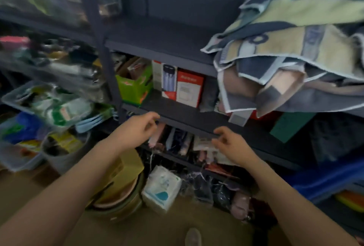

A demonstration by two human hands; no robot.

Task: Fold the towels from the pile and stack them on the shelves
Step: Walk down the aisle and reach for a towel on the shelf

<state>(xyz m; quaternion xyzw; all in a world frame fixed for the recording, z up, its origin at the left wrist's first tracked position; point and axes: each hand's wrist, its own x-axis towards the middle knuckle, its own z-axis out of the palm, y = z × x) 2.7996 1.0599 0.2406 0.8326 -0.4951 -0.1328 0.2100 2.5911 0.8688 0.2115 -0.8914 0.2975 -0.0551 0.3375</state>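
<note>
A loose pile of towels (291, 49) in blue, cream and pink lies on the dark shelf (161, 49) at the upper right, and some of them droop over its front edge. My left hand (136, 129) and my right hand (232, 143) are both held out in front of a lower shelf board (187, 117), well below the pile. Both hands have their fingers loosely curled and apart, with nothing in them. The view is blurred by motion.
Red-and-white boxes (183, 86) and a green carton (134, 86) stand on the middle shelf. Clear bins of goods (49, 104) fill the left rack. On the floor stand a stack of basins (118, 196) and a tissue pack (161, 186); a blue crate (325, 178) is at the right.
</note>
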